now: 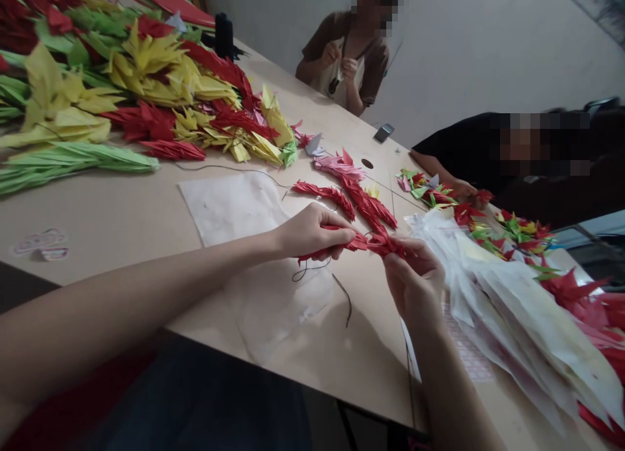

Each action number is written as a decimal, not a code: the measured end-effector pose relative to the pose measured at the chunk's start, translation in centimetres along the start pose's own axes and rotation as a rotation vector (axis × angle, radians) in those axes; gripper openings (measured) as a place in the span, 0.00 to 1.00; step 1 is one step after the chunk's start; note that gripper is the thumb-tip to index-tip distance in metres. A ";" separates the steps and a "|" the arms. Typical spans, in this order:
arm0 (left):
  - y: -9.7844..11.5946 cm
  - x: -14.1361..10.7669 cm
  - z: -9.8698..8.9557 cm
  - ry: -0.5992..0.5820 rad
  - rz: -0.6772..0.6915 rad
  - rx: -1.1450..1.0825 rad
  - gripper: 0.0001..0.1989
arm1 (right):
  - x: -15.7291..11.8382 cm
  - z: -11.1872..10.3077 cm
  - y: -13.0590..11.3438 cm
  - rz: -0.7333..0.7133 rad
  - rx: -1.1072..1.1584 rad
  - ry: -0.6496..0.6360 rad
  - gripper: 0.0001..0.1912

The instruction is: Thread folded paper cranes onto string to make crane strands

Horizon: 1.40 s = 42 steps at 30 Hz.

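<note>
My left hand [312,233] is closed around a string of red paper cranes [358,242], folded flat and stacked tightly. My right hand [415,272] pinches red folded paper [383,245] at the right end of that string, most likely another crane; my fingers partly hide it. The two hands are close together above the table. A dark thread [305,273] loops below my left hand, and its loose end lies on the table. Just beyond my hands lie more red crane strings [325,196], with pink cranes [336,164] farther back.
A big heap of yellow, red and green paper cranes [151,73] covers the far left. White plastic bags [517,288] lie at right, a white sheet [229,204] at left. Across the table, one person [342,60] holds something small; another [459,151] handles cranes. A phone [384,133] lies between them.
</note>
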State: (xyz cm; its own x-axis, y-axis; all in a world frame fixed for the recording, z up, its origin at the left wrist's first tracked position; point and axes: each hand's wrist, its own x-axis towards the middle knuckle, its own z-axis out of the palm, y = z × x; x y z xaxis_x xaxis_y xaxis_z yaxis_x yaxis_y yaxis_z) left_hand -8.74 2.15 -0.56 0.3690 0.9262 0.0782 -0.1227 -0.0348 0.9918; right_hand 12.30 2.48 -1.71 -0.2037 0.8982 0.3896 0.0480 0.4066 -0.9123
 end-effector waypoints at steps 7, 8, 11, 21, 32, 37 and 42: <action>-0.6 0.1 0.0 -0.040 0.008 0.024 0.09 | -0.1 0.2 0.2 -0.078 -0.074 -0.084 0.10; -0.7 0.1 0.0 -0.059 0.015 0.035 0.09 | -0.1 0.3 0.1 -0.100 -0.104 -0.105 0.10; -0.9 0.1 0.0 -0.108 0.037 0.082 0.13 | -0.1 0.8 -0.3 -0.152 -0.171 -0.144 0.10; -0.9 0.2 0.1 -0.158 0.061 0.095 0.12 | 0.0 0.5 -0.5 -0.181 -0.180 -0.067 0.11; -0.8 0.2 0.1 -0.065 0.107 -0.037 0.10 | 0.1 -0.4 0.6 -0.050 -0.040 -0.057 0.09; -0.9 0.2 0.1 -0.057 0.119 0.026 0.10 | 0.0 0.0 0.3 -0.094 -0.091 -0.092 0.10; -1.0 0.2 0.0 -0.091 0.102 0.112 0.11 | -0.1 0.5 -0.1 -0.097 -0.118 -0.135 0.11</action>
State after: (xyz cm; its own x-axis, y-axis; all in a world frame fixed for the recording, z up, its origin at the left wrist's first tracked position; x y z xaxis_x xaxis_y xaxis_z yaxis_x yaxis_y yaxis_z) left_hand -8.54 2.34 -1.53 0.4423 0.8782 0.1823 -0.0622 -0.1728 0.9830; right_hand 11.87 2.32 -1.74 -0.3417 0.8266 0.4472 0.1347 0.5140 -0.8471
